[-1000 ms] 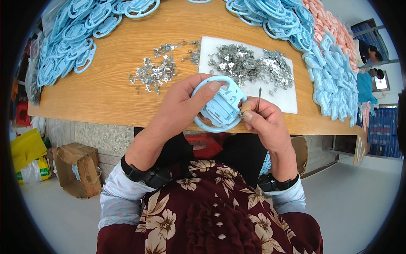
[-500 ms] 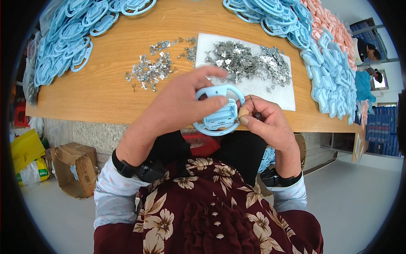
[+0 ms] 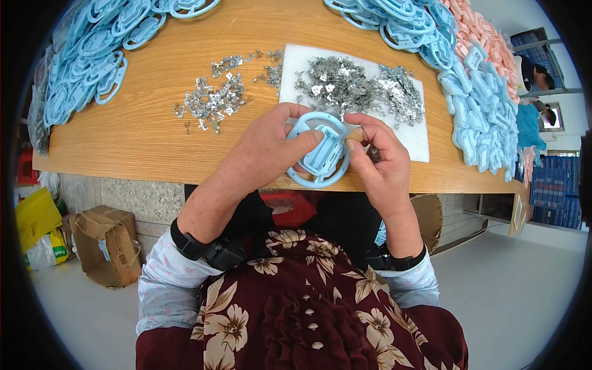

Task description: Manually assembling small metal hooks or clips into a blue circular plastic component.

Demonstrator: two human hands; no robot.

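Note:
My left hand grips a light blue plastic ring-shaped part by its left side, thumb lying across the front. A rectangular recessed housing fills the middle of the ring, which is tilted above the table's near edge. At the ring's right side, my right hand is closed in a pinch, a tan cover on one fingertip. Small dark metal pieces show among its curled fingers; exactly what the fingertips pinch is too small to make out. Beyond the hands, small metal clips lie heaped on a white foam sheet.
More metal clips are scattered on the wooden table. Blue ring parts are piled at the far left and far right. Elongated blue parts and pink parts cover the right side. A cardboard box stands on the floor.
My left hand has closed its raised fingers around the ring's left side. The ring has tilted and turned, and my right hand remains at its right side.

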